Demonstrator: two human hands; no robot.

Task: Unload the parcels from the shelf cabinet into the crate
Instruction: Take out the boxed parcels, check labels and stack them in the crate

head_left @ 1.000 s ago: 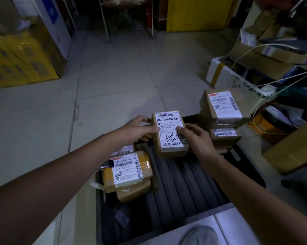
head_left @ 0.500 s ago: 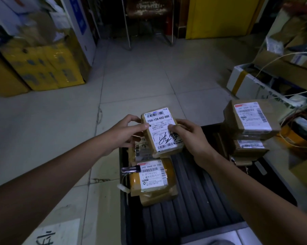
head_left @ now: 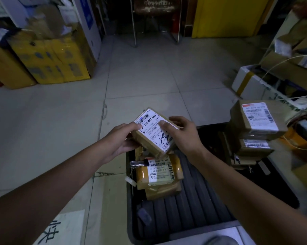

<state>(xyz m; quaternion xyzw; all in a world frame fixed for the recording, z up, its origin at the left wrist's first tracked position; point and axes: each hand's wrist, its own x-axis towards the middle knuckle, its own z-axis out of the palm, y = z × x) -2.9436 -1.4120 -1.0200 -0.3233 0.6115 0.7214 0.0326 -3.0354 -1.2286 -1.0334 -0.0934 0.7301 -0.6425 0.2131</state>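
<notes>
Well off to the left of the hands, yellow cartons (head_left: 48, 62) stand on the tiled floor (head_left: 60, 124). The left hand (head_left: 121, 140) grips the near left edge of a small brown parcel (head_left: 150, 138), thumb on its white label and fingers curled underneath. The parcel is held between both hands, tilted with its label facing up, above the far left corner of the black crate (head_left: 198, 200). Just beneath the hands, a yellow-taped parcel (head_left: 159, 171) already lies on top of another brown one on the crate's ribbed floor. The right hand (head_left: 182, 133) holds the parcel's right side, thumb pressed on the label and fingers wrapped over the far edge. To the right of that hand, a stack of labelled parcels (head_left: 257, 119) sits at the crate's far right corner; whether it rests fully inside is unclear. The step in hand looks like placing this parcel. The next move calls for lowering it level onto the bare ribbed floor between the two piles, then letting go with both hands without nudging either pile.
</notes>
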